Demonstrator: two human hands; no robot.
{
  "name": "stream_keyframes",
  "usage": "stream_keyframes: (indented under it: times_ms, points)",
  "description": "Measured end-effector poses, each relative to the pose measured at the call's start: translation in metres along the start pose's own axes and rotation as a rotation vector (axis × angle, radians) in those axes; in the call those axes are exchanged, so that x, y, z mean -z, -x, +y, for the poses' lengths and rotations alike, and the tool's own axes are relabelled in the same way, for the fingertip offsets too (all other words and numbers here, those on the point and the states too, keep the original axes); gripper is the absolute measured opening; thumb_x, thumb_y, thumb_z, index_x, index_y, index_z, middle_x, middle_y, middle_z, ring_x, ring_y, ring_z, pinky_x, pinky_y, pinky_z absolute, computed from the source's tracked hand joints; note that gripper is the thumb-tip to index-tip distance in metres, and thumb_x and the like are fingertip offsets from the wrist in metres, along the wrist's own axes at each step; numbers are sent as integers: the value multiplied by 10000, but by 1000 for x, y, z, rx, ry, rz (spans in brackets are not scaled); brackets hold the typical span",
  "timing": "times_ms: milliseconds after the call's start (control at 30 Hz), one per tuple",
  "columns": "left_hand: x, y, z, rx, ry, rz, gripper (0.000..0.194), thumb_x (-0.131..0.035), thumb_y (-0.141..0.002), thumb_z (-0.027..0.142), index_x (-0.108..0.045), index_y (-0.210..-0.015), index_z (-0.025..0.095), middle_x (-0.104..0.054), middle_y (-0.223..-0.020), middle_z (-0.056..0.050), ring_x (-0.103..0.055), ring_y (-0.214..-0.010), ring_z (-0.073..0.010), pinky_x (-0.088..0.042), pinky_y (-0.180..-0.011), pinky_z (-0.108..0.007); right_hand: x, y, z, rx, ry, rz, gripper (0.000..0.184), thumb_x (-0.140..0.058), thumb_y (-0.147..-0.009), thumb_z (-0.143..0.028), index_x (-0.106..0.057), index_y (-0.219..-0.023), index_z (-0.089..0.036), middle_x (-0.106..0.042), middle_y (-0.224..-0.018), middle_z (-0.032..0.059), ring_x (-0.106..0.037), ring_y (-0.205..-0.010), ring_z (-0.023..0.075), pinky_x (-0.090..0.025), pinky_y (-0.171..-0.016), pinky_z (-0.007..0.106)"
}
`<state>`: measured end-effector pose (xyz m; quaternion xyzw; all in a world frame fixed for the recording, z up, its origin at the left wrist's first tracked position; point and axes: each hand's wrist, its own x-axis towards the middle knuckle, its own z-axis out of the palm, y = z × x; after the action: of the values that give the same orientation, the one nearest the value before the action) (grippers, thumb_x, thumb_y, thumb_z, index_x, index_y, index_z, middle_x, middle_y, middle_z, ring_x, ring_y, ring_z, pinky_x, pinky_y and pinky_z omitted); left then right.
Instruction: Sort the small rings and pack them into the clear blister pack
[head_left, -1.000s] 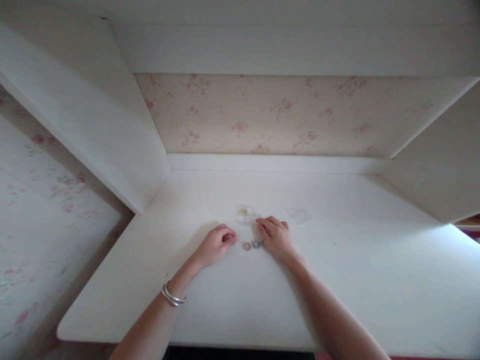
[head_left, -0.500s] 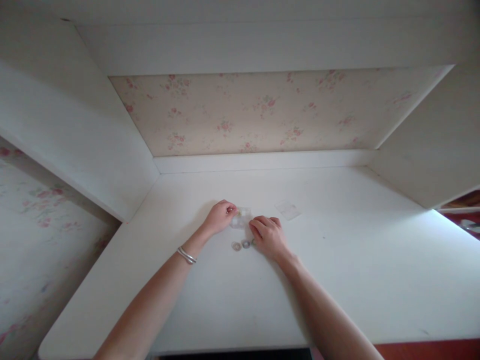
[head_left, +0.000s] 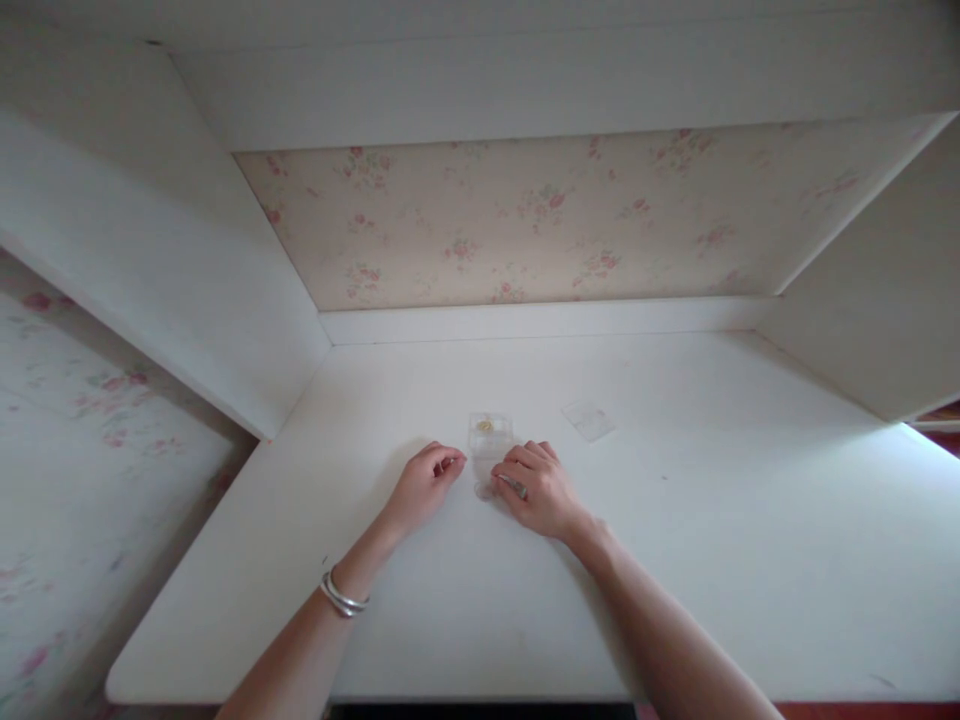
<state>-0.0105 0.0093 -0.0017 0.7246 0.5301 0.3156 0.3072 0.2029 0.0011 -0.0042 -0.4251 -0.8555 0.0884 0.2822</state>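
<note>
A small clear plastic box (head_left: 491, 440) with compartments lies on the white desk. Yellowish ring-like pieces (head_left: 485, 426) sit in its far part. My left hand (head_left: 426, 485) is just left of the box's near edge, thumb and fingers pinched together; whatever may be between them is too small to make out. My right hand (head_left: 540, 490) is at the near right of the box, its fingers curled around a silvery ring-like piece (head_left: 514, 487). A pale thin ring (head_left: 482, 491) lies on the desk beside my right fingertips, partly hidden by them.
A flat clear plastic piece (head_left: 589, 420), perhaps a lid, lies to the right behind my right hand. The white desk (head_left: 712, 560) has side panels left and right, a low ledge (head_left: 547, 318) along the back and floral wallpaper (head_left: 540, 215) behind it.
My left hand has drawn back from inside the box toward me. The yellowish pieces now show in the box. My right fingers have closed over the rings on the desk.
</note>
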Motion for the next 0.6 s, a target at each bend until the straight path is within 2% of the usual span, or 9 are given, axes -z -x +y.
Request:
stream_keyframes:
  times_ms: [100,200,600]
  points:
    - [-1,12,-2,27,16,-44,289,-450,-879,373,-656,-891,171,-594,-795,-23,-537,-713,-127,-423,-660,-239,0,1,-8,76,-25,-56,165,-525,-845,-289,-681,-831,-238,-620,-813,37,-499,-774,163,-311,-764,324]
    - [-4,14,-4,17,0,-78,263,-460,-873,351,-658,-873,177,-591,-784,-20,-534,-704,-127,-419,-654,-241,0,0,-12,116,-23,-90,142,-552,-818,-302,-682,-819,-243,-620,-820,39,-502,-789,171,-319,-772,335]
    - [-5,13,-6,4,-34,-91,232,-474,-862,321,-661,-850,185,-623,-821,-30,-554,-731,-136,-431,-679,-245,-6,-2,-15,157,15,-125,183,-513,-824,-220,-692,-806,-254,-623,-790,25,-493,-768,164,-328,-729,323]
